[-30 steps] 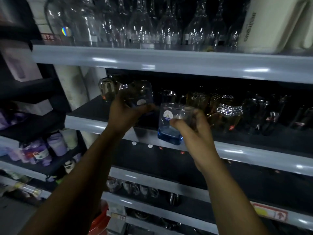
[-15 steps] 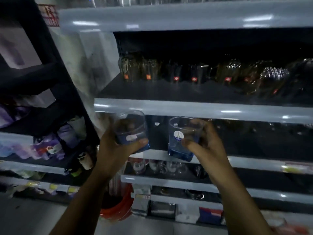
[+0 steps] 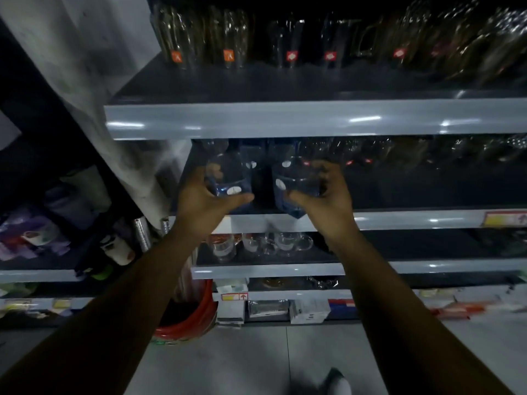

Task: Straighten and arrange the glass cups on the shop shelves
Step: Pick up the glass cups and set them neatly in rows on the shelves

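while both arms reach forward, each hand holds one blue-tinted glass cup at the mouth of the middle shelf (image 3: 399, 220). left hand (image 3: 204, 202): fingers curled round the left cup (image 3: 228, 178), thumb across its near side, just below a round white sticker. right hand (image 3: 328, 196): fingers wrapped over the far side of the right cup (image 3: 295, 182), thumb on the near side. this cup is tilted, its blue base showing in front of the shelf's grey front edge. the cups are side by side, with a dark gap between them, not touching. whether either base rests on the shelf board: cannot tell. more blue cups (image 3: 251, 155) sit further back on the same shelf, blurred. upper shelf (image 3: 285, 121): row of tall glasses (image 3: 233, 35) with orange and red stickers. shelf below: clear handled mugs (image 3: 265, 243). red bucket (image 3: 188, 317) on the floor, lower left.
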The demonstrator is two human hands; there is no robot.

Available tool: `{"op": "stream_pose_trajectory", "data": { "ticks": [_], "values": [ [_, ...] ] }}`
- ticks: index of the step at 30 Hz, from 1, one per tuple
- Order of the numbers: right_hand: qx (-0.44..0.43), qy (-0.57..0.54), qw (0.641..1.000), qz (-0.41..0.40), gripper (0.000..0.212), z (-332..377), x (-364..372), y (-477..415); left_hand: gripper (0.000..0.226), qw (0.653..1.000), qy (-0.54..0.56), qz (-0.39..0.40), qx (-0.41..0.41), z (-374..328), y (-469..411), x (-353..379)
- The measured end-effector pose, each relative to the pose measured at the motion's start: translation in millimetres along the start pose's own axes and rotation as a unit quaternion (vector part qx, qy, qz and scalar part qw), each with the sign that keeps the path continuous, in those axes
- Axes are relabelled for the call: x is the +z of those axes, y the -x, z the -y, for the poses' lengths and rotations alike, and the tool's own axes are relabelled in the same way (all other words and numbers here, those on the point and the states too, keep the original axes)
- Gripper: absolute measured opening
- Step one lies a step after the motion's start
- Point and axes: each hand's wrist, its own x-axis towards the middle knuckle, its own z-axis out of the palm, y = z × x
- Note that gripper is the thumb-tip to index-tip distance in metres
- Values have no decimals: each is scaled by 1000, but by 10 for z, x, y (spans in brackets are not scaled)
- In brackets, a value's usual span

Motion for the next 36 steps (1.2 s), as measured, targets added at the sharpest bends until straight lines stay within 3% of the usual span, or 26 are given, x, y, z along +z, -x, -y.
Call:
{"op": "stream_pose_trajectory", "data": {
  "ticks": [5,10,14,16,19,23,28,32,36],
  "values": [
    [8,42,999,11,72,-294,98,-447,66,999,-32,15,13,124,-317,143],
    [12,47,998,39,70,-503,187,-692,92,999,-41,20,3,331,-532,341],
    [0,48,997,65,62,-526,203,-753,61,998,-41,35,12,382,-579,519],
    [0,58,996,73,59,-508,200,-755,58,998,-42,40,25,398,-602,550],
    [-7,86,995,53,52,-549,139,-719,70,996,-62,67,23,418,-588,483],
    [-6,104,994,23,39,-627,80,-692,41,995,-78,55,-13,465,-475,381],
    [5,100,994,36,36,-605,150,-806,30,995,-93,26,-16,413,-500,425],
    [8,94,995,26,32,-629,202,-878,31,993,-115,13,-17,390,-558,519],
    [13,96,995,19,30,-669,256,-911,59,992,-118,21,-30,336,-567,560]
  ]
}}
